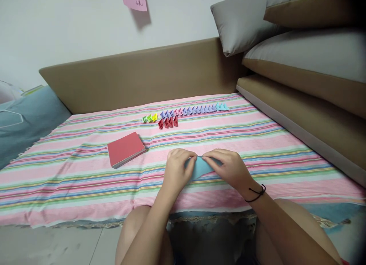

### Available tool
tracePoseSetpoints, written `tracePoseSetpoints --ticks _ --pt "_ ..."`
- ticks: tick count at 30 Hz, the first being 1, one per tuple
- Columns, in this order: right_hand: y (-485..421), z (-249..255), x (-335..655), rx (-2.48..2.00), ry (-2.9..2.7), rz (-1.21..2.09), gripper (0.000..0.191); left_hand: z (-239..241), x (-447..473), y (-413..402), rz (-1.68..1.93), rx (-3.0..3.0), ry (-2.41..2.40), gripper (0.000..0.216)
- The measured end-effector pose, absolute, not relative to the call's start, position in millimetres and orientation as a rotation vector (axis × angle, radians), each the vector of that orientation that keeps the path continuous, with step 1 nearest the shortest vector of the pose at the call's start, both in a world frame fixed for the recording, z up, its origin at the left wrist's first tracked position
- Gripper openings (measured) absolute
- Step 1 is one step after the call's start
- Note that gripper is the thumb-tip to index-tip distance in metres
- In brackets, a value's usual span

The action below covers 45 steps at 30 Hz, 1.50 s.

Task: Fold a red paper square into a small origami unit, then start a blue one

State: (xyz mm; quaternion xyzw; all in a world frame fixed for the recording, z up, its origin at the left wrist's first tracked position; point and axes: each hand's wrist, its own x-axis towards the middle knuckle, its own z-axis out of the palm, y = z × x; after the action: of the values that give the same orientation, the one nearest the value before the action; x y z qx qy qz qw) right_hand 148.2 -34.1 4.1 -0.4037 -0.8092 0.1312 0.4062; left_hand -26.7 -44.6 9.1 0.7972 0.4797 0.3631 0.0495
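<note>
A light blue sheet of paper (201, 168) is pinched along its far edge between my two hands, a little above the striped cloth. My left hand (179, 165) grips it with thumb and fingers on the left, covering part of that side. On the right, my right hand (228, 166) pinches the same edge close to the left fingertips. The near edge of the paper slants, and its corners are partly hidden by my hands. A black cord bracelet (257, 193) circles my right wrist.
Beyond my hands stand folded paper pieces in rows: purple and blue ones (197, 110), green and yellow ones (150, 118), red ones (168, 123). A red-topped stack (126, 149) lies left on the striped cloth (85, 181). Cushions (309, 55) are piled at right.
</note>
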Motion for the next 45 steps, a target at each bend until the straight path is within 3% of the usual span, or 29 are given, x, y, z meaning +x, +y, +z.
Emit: tracePoseSetpoints --ticks 8,12,15,18,25,31,38,41,45 --pt "-31.3 13.2 169.0 -1.049 -1.905 0.323 0.014 15.7 -55.8 -37.2 1.119 2.294 1.479 0.013" --pt "-26.7 15.6 182.1 -1.18 -1.667 0.408 0.013 19.9 -72.1 -34.3 1.321 1.997 1.645 0.012" --pt "-25.1 14.1 182.3 -1.252 -1.574 0.588 0.018 20.7 -65.4 -36.1 1.441 1.426 1.362 0.027" --pt "-26.6 12.1 173.7 -1.237 -1.624 0.667 0.02 17.5 -46.9 -39.8 1.203 1.053 1.045 0.044" --pt "-29.8 8.7 162.1 -1.24 -1.695 0.648 0.017 5.2 -26.8 -41.4 1.049 0.962 1.071 0.032" --pt "-26.4 2.7 162.4 -1.131 -1.437 1.11 0.041 5.5 -26.2 -40.0 1.157 0.814 1.028 0.031" --pt "-24.4 -1.1 158.9 -0.818 -1.412 1.155 0.014 6.4 -26.2 -36.8 1.141 0.56 0.916 0.022" --pt "-25.3 -0.2 159.6 -0.806 -1.45 1.189 0.018 6.6 -26.2 -36.8 1.152 0.579 0.862 0.019" --pt "-28.1 4.4 160.5 -0.781 -1.534 1.212 0.026 6.9 -25.2 -38.3 1.2 0.615 0.924 0.034"
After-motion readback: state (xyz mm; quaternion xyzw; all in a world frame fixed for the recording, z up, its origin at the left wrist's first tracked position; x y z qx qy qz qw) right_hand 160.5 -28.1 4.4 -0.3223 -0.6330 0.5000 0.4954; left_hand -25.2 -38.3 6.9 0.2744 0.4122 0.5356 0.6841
